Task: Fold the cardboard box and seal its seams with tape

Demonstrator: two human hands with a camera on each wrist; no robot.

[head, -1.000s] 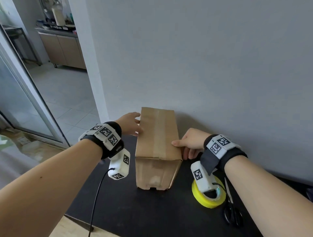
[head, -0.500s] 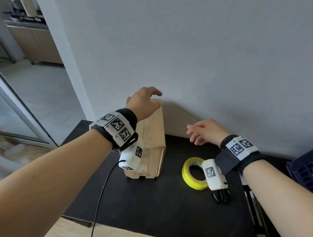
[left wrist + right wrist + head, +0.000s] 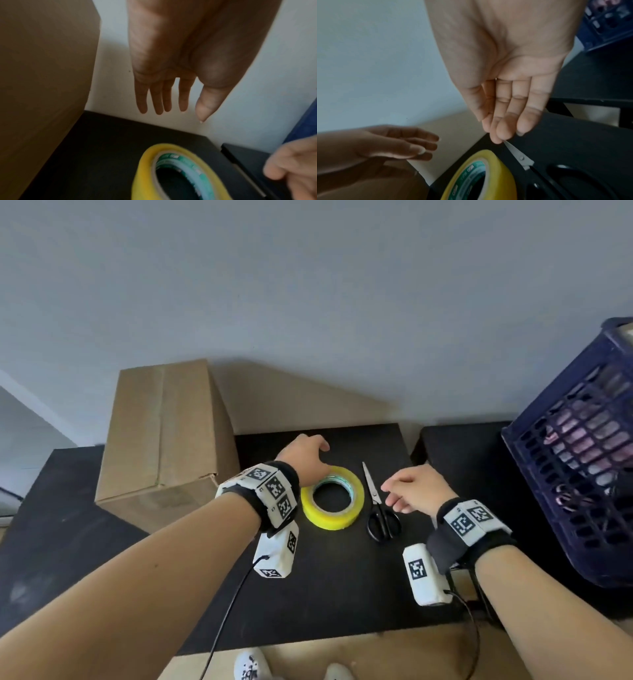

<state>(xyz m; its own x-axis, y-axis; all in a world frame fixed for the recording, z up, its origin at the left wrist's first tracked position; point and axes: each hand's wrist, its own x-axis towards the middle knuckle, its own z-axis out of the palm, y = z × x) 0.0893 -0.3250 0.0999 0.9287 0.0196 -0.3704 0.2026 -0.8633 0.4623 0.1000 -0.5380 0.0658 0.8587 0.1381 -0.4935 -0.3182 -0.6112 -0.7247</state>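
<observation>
Tape, a stiff, light yellow ring-shaped roll [image 3: 333, 497], lies flat between my empty, loose-fingered left hand [image 3: 305, 457] and right hand [image 3: 416, 489], the brown cardboard box [image 3: 161, 433] at its nine o'clock; I judge gripping its rim best.

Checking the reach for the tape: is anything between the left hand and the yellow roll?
Nothing visible. The left hand hovers open just above the tape roll; the scissors lie beside it, on the right hand's side.
</observation>
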